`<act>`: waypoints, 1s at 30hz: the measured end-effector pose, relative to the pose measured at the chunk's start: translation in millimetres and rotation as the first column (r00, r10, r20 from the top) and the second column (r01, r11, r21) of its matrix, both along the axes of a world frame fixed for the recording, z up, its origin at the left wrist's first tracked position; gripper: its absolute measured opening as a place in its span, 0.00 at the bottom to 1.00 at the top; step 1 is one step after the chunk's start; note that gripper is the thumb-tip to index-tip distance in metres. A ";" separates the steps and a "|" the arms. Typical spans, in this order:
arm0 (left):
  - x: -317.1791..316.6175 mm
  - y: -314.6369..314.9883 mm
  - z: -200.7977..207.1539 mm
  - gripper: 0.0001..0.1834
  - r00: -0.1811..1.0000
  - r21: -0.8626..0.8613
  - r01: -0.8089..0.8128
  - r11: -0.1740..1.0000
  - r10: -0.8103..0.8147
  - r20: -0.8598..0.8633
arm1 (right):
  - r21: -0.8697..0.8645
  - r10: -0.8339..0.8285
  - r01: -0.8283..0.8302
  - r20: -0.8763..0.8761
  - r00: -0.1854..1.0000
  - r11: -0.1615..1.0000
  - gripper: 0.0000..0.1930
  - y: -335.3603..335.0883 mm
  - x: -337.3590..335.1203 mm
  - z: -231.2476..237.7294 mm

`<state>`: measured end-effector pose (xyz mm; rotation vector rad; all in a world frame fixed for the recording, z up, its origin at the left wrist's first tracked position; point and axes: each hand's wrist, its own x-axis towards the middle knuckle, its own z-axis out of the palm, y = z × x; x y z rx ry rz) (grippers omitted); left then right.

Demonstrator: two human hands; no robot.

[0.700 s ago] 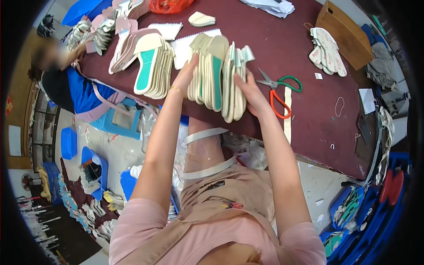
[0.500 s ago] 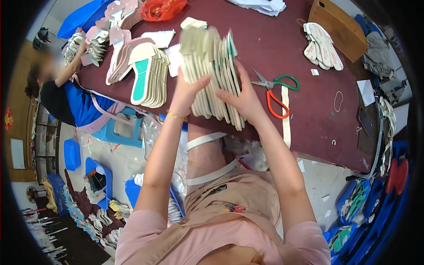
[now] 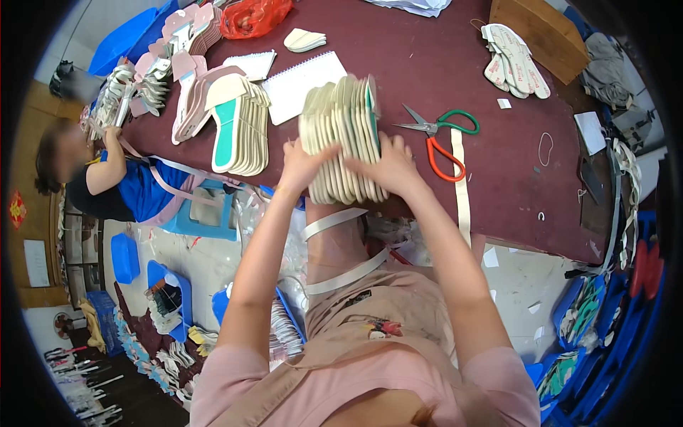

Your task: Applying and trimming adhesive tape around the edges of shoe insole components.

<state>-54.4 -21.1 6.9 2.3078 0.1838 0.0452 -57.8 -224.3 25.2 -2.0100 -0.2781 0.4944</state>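
A thick row of cream insoles (image 3: 338, 135) stands on edge at the front of the table, held between my two hands. My left hand (image 3: 304, 167) presses on its left side, thumb across the near face. Against the right side, my right hand (image 3: 388, 167) grips with its thumb laid toward the middle. A bit of green shows at the right end of the row. To the left lies a fanned stack of similar insoles (image 3: 245, 132) with a green patch on the front one. Scissors (image 3: 440, 135) with one green and one orange handle lie open on the right.
Behind my hands are a spiral notebook (image 3: 302, 85) and a small cream stack (image 3: 304, 40). A cream strip (image 3: 462, 188) hangs over the table edge. Printed insoles (image 3: 514, 62) lie near a wooden box (image 3: 541, 35). A co-worker (image 3: 117, 160) sits at the left, handling pieces.
My hands have brought the insoles down and nearer, and their ends look more even. The notebook behind is uncovered. The co-worker's arm has drawn back toward the body.
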 end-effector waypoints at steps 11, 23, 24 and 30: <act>14.9 -84.4 56.8 0.69 0.984 0.512 -0.070 0.856 0.144 -0.107 | -0.244 -0.132 0.171 0.171 0.976 0.955 0.63 18.0 -4.0 -25.3; 49.9 -32.0 28.3 0.67 0.977 0.129 -0.080 0.988 0.104 -0.185 | -0.451 -0.588 0.886 0.690 0.423 0.108 0.13 -315.4 23.7 -67.4; 51.3 -8.9 20.4 0.66 0.991 -0.161 -0.051 0.986 0.029 -0.132 | -0.509 -0.589 0.848 0.645 0.488 0.145 0.10 -308.8 24.5 -60.7; 12.0 17.5 4.6 0.26 0.959 -0.961 0.105 -0.255 -0.230 0.166 | 0.341 -0.771 0.706 0.433 0.468 0.620 0.11 -252.5 25.8 -32.8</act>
